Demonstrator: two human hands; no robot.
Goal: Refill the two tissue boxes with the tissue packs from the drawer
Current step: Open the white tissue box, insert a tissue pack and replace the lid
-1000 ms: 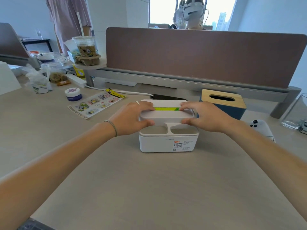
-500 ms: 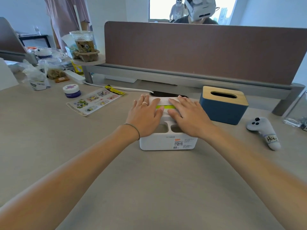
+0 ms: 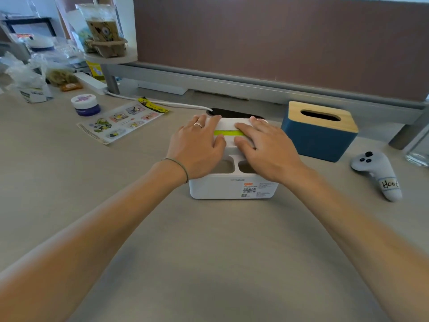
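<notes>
A white tissue box (image 3: 232, 189) with two front compartments stands mid-desk. Its white lid (image 3: 228, 124) lies flat on top, and a green strip of the tissue pack (image 3: 226, 132) shows through the slot. My left hand (image 3: 197, 147) and my right hand (image 3: 264, 147) rest palm-down on the lid, fingers spread, on either side of the slot. A blue tissue box (image 3: 318, 140) with a wooden slotted lid (image 3: 325, 110) stands just right of the white one; its slot looks dark. No drawer is in view.
A grey controller (image 3: 378, 175) lies right of the blue box, with a glass (image 3: 417, 149) at the right edge. A sticker sheet (image 3: 120, 124), a small jar (image 3: 85, 105) and a white cable (image 3: 162, 102) lie to the left. A brown divider (image 3: 278, 43) backs the desk.
The lid went from held just above the white box to lying flat on it. Both hands shifted from gripping its ends to resting palm-down on top.
</notes>
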